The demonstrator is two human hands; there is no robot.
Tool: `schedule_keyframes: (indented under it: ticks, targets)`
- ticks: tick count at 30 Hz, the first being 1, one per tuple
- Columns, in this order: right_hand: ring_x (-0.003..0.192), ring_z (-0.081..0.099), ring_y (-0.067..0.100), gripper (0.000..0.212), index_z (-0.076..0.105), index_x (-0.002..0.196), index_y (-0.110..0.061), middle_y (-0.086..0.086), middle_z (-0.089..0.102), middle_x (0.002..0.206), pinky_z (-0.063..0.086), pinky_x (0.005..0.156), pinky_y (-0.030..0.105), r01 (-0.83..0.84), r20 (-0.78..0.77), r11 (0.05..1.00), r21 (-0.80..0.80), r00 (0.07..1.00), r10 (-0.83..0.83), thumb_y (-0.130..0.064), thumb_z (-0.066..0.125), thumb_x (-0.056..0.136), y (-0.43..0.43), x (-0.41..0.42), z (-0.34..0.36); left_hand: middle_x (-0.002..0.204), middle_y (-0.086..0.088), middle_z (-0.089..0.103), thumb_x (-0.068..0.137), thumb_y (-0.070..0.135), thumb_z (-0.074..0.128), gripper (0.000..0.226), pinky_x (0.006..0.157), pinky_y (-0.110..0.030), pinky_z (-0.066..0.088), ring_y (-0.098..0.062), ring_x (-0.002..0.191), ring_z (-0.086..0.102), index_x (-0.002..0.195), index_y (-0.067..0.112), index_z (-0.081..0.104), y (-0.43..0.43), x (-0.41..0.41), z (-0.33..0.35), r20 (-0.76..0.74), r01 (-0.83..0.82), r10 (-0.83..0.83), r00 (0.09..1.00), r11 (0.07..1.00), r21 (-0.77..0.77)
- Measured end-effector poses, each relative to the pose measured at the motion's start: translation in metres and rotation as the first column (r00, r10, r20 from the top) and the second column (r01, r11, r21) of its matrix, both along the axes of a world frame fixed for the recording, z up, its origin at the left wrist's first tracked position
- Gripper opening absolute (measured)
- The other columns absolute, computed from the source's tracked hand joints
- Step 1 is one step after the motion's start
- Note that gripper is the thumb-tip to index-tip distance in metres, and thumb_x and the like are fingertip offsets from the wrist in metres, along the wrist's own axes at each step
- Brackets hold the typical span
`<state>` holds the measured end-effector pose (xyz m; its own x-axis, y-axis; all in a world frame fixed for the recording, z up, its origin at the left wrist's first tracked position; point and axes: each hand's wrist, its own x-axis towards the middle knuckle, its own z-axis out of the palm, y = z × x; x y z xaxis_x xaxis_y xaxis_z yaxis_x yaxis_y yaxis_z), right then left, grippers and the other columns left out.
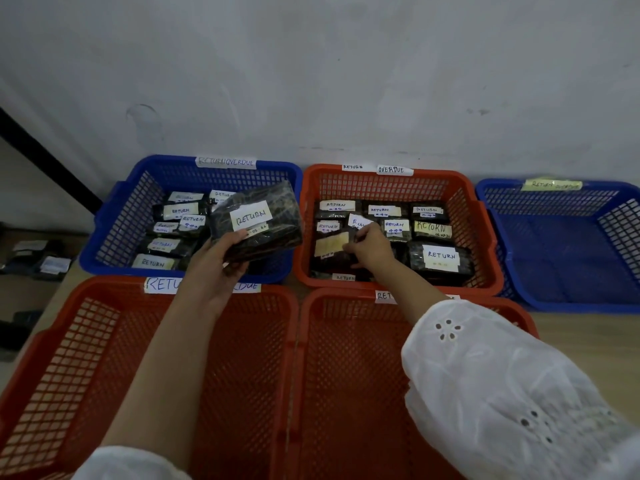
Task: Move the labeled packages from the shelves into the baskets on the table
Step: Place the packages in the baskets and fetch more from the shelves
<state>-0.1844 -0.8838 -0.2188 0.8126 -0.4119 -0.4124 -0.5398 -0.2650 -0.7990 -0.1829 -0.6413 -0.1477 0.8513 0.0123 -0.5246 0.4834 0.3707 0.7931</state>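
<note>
My left hand [221, 258] grips a dark package with a white "RETURN" label [256, 221], held above the right side of the far-left blue basket [114, 220]. That basket holds several dark labeled packages [173, 233]. My right hand [369, 249] reaches into the far red basket [485, 237], fingers closed on a dark package with a white label [356, 221] among several other labeled packages [440, 258]. Each basket carries a taped "RETURN OVERDUE" tag.
Two red baskets [86, 341] [346, 375] stand nearest me with nothing visible inside. A blue basket [561, 258] sits at the far right on the wooden table [588, 334]. A white wall rises behind. More packages [45, 261] lie low at the left.
</note>
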Motion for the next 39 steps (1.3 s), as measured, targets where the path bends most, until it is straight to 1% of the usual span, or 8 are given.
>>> schedule_keyframes:
  ticks: [5, 12, 15, 20, 27, 30, 34, 39]
  targets:
    - [0.076, 0.049, 0.016, 0.039, 0.040, 0.098, -0.014, 0.000, 0.048, 0.087, 0.040, 0.067, 0.032, -0.017, -0.013, 0.994, -0.109, 1.000, 0.016, -0.018, 0.074, 0.081, -0.006, -0.001, -0.004, 0.100, -0.003, 0.063, 0.084, 0.014, 0.067, 0.016, 0.074, -0.024, 0.051, -0.017, 0.095, 0.059, 0.098, 0.014, 0.061, -0.008, 0.001, -0.001, -0.004, 0.021, -0.021, 1.000, 1.000, 0.009]
    - [0.102, 0.057, 0.028, 0.036, 0.052, 0.102, -0.011, 0.013, 0.058, 0.115, 0.050, 0.088, 0.041, -0.034, -0.077, 0.980, -0.195, 0.997, 0.019, -0.018, 0.077, 0.078, -0.009, -0.003, -0.004, 0.098, -0.002, 0.064, 0.083, 0.015, 0.067, 0.017, 0.068, -0.021, 0.050, -0.013, 0.092, 0.059, 0.099, 0.015, 0.061, -0.018, -0.002, 0.002, 0.000, 0.067, -0.067, 0.998, 0.998, 0.019]
    - [0.102, 0.057, 0.026, 0.038, 0.057, 0.112, -0.003, 0.012, 0.060, 0.114, 0.048, 0.087, 0.035, -0.029, -0.053, 0.993, -0.113, 0.998, 0.023, -0.017, 0.074, 0.082, -0.013, -0.006, 0.002, 0.098, -0.001, 0.066, 0.083, 0.015, 0.068, 0.019, 0.066, -0.020, 0.050, -0.012, 0.092, 0.060, 0.101, 0.015, 0.062, -0.022, -0.004, 0.004, 0.016, 0.089, -0.089, 0.996, 0.996, 0.018]
    - [0.073, 0.057, 0.012, 0.028, 0.060, 0.114, -0.008, 0.004, 0.062, 0.095, 0.045, 0.056, 0.020, 0.025, 0.101, 0.974, 0.223, 0.994, -0.048, -0.027, 0.059, 0.093, -0.039, -0.019, 0.049, 0.092, 0.000, 0.069, 0.082, 0.014, 0.069, 0.024, 0.062, -0.018, 0.052, -0.010, 0.085, 0.063, 0.105, 0.013, 0.063, -0.038, -0.012, 0.011, 0.042, 0.131, -0.132, 0.990, 0.991, 0.018]
    - [0.094, 0.070, 0.019, 0.053, 0.059, 0.120, -0.032, -0.002, 0.070, 0.105, 0.056, 0.080, 0.038, -0.312, 0.203, 0.788, 0.531, 0.950, 0.239, -0.066, 0.050, 0.081, -0.083, -0.051, 0.091, 0.095, -0.001, 0.068, 0.084, 0.011, 0.066, 0.019, 0.064, -0.021, 0.049, -0.011, 0.085, 0.062, 0.102, 0.016, 0.062, -0.104, -0.037, 0.019, 0.043, 0.230, -0.231, 0.972, 0.973, 0.024]
    - [0.094, 0.069, 0.024, 0.054, 0.052, 0.125, -0.030, 0.004, 0.062, 0.118, 0.056, 0.075, 0.038, -0.318, 0.241, 0.727, 0.608, 0.947, 0.212, -0.053, 0.064, 0.077, -0.106, -0.066, 0.094, 0.101, -0.002, 0.068, 0.083, 0.013, 0.067, 0.017, 0.066, -0.022, 0.049, -0.013, 0.090, 0.062, 0.099, 0.018, 0.062, -0.139, -0.050, 0.020, 0.043, 0.246, -0.247, 0.968, 0.969, 0.033]
    - [0.086, 0.070, 0.021, 0.049, 0.048, 0.126, -0.025, 0.003, 0.066, 0.111, 0.057, 0.067, 0.035, -0.257, 0.252, 0.767, 0.588, 0.959, 0.129, -0.017, 0.069, 0.083, -0.153, -0.085, 0.095, 0.096, 0.001, 0.068, 0.083, 0.015, 0.068, 0.019, 0.068, -0.023, 0.049, -0.012, 0.088, 0.062, 0.100, 0.021, 0.061, -0.194, -0.067, 0.021, 0.068, 0.282, -0.285, 0.956, 0.958, 0.053]
    - [0.081, 0.063, 0.016, 0.031, 0.052, 0.116, -0.020, 0.001, 0.065, 0.099, 0.053, 0.065, 0.032, 0.017, 0.232, 0.790, 0.613, 0.952, -0.200, -0.013, 0.062, 0.087, -0.242, -0.113, 0.092, 0.129, -0.014, 0.056, 0.092, 0.040, 0.056, 0.055, 0.079, -0.031, 0.046, -0.014, 0.088, 0.056, 0.141, 0.020, 0.042, -0.288, -0.080, 0.007, 0.085, 0.362, -0.376, 0.923, 0.921, 0.147]
